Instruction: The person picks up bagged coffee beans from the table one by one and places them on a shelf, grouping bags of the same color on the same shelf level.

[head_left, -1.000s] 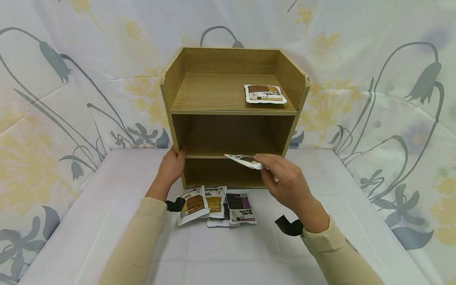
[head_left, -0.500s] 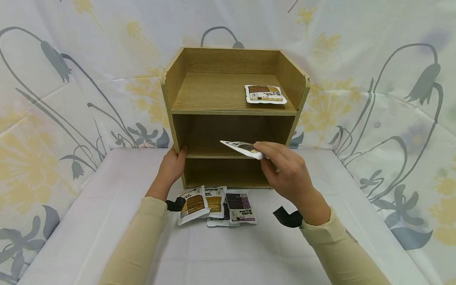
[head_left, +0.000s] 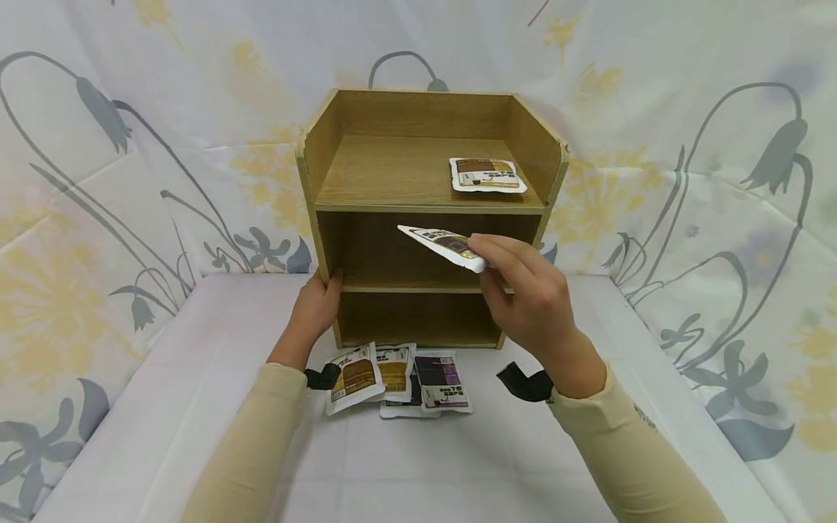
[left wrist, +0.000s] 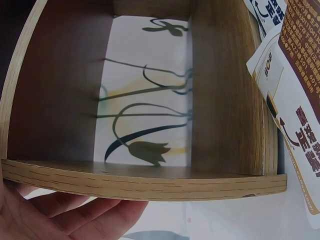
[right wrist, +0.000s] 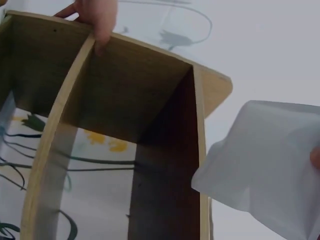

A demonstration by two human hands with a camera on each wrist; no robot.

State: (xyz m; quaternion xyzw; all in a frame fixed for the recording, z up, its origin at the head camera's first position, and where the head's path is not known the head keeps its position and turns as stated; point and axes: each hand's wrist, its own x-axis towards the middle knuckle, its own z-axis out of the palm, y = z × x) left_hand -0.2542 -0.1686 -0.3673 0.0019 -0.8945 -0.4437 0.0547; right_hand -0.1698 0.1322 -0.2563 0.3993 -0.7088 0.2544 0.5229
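A white-covered counter (head_left: 196,407) carries a wooden shelf unit (head_left: 428,218) with three levels. The left hand (head_left: 317,305) rests on its lower left edge, fingers fairly straight against the wood. The right hand (head_left: 530,305) pinches a flat packet (head_left: 441,243) — grip clamped on one end — tilted in front of the middle opening. A few packets (head_left: 395,374) lie at the unit's foot; another packet (head_left: 486,174) sits on the top level.

Packet (head_left: 439,244) in right hand (head_left: 532,312) before shelf (head_left: 425,207)
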